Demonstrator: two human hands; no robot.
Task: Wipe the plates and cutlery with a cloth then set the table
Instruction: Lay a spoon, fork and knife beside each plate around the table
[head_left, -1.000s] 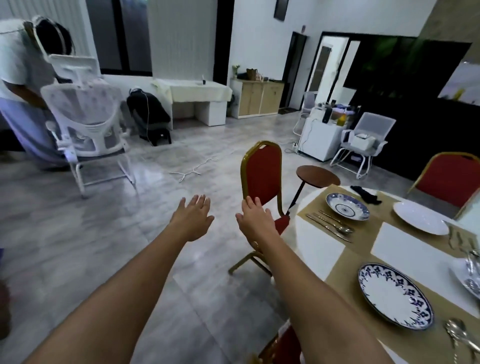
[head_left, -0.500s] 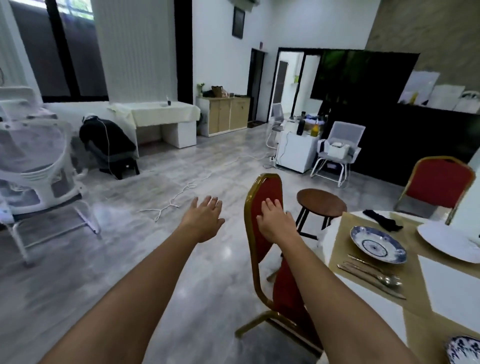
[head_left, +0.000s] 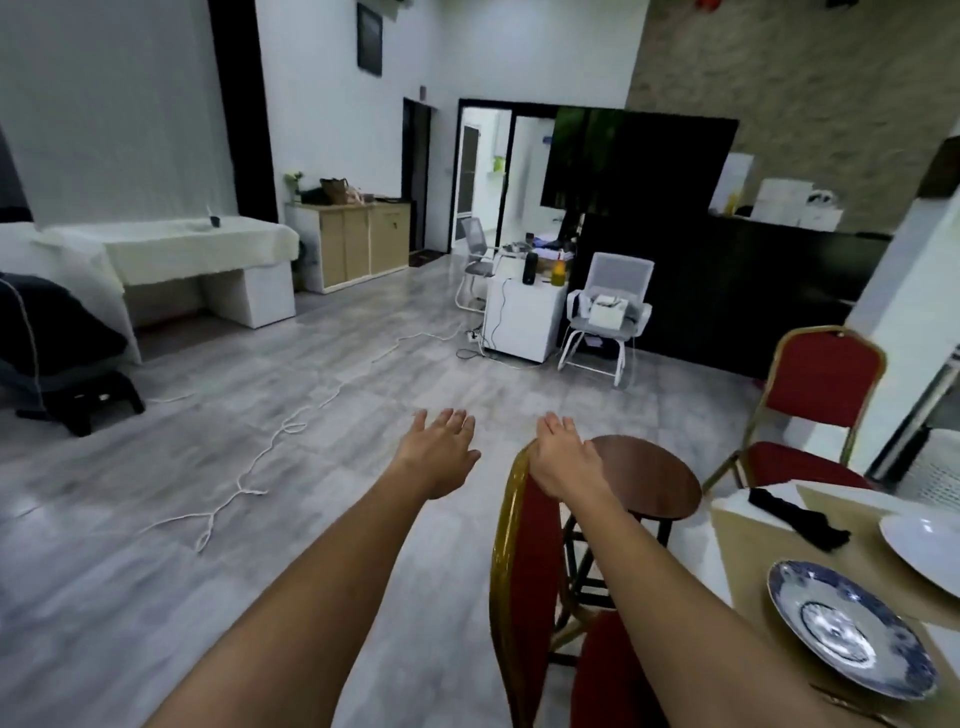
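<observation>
Both my arms reach straight out in front of me. My left hand hangs over the bare floor with its fingers straight, holding nothing. My right hand is also flat and empty, just above the top rail of a red chair with a gold frame. At the lower right a blue patterned plate lies on a tan placemat on the white table. A plain white plate lies beyond it. A black cloth lies near the table's far edge. A bit of cutlery shows at the bottom edge.
A round dark wooden stool stands behind the near chair. A second red chair is at the table's far side. A white cable trails across the grey floor. A white cabinet and a white mesh chair stand further back.
My view has swung to the right and upward. The near red chair has come closer under my right hand. Both hands stay flat and empty.
</observation>
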